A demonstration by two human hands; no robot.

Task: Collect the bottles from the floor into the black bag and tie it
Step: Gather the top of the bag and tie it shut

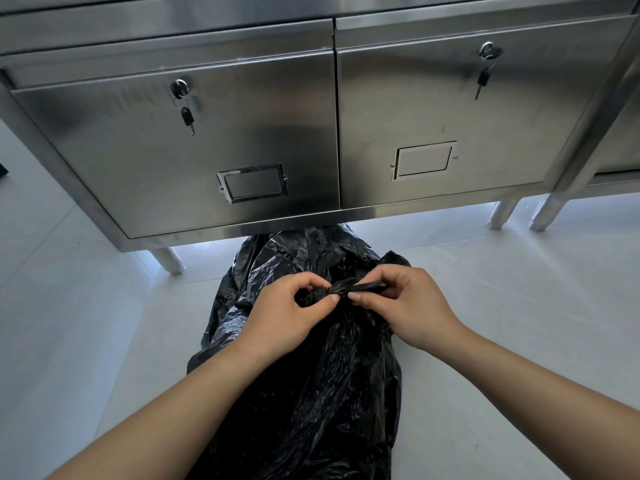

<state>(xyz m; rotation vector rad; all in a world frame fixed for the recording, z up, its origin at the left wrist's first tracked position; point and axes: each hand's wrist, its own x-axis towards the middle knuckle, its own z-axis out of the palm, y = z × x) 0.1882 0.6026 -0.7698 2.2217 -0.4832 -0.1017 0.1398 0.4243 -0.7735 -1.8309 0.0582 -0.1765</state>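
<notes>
A crinkled black plastic bag (311,393) lies on the pale floor in front of me, its far end reaching under a steel cabinet. The bag's neck (346,289) is gathered into a twisted strand between my hands. My left hand (287,317) pinches the left part of the twist with thumb and fingers. My right hand (408,303) grips the right end of the strand, which pokes out past its fingers. No bottles are visible; whatever is in the bag is hidden by the plastic.
A stainless steel cabinet (207,133) with two drawers stands close ahead, keys hanging from both locks (180,88) (488,51). Its round legs (169,259) (502,213) rest on the light tiled floor (69,306). Another steel leg (547,209) stands at the right.
</notes>
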